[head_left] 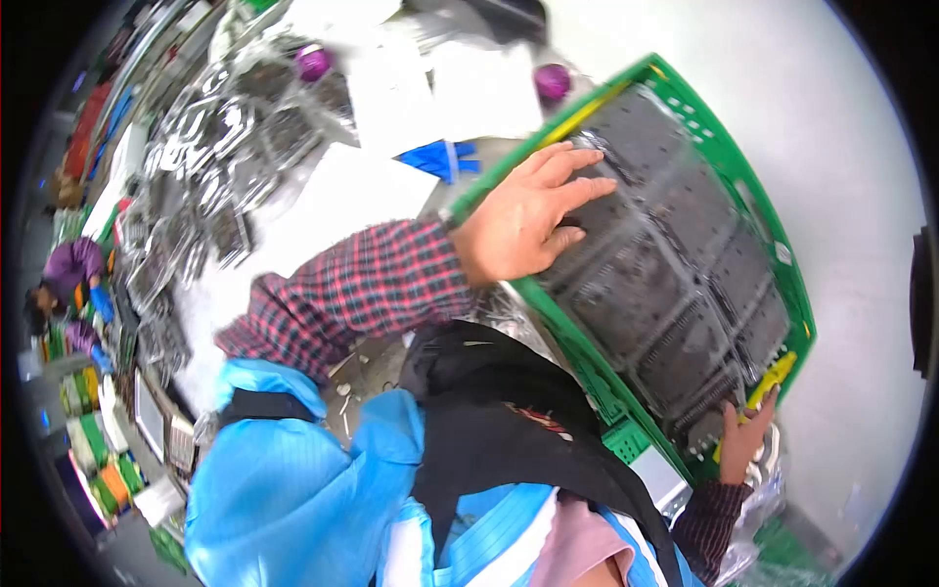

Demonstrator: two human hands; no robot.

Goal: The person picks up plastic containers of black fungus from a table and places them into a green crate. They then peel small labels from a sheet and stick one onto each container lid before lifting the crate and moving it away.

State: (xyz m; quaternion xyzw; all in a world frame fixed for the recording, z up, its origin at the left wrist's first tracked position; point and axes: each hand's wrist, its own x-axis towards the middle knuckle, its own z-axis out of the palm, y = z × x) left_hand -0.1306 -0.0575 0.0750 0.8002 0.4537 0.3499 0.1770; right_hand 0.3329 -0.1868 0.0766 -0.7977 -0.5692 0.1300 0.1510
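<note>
A green plastic crate (726, 161) fills the right of the view, tilted. It holds dark trays (665, 284) wrapped in clear film. My left hand (523, 217), on a plaid sleeve, lies flat over the crate's near rim with its fingers spread on the top tray. My right hand (743, 440) grips the crate's lower end, fingers curled up beside a yellow tag (773, 377). My blue vest and a black strap cover the bottom of the view.
A work table (342, 196) at upper left carries white sheets, several clear bags of dark parts (205, 147), a blue item (440, 157) and two purple round objects (313, 62). Another person (68, 274) works at far left. Pale floor (841, 196) lies to the right.
</note>
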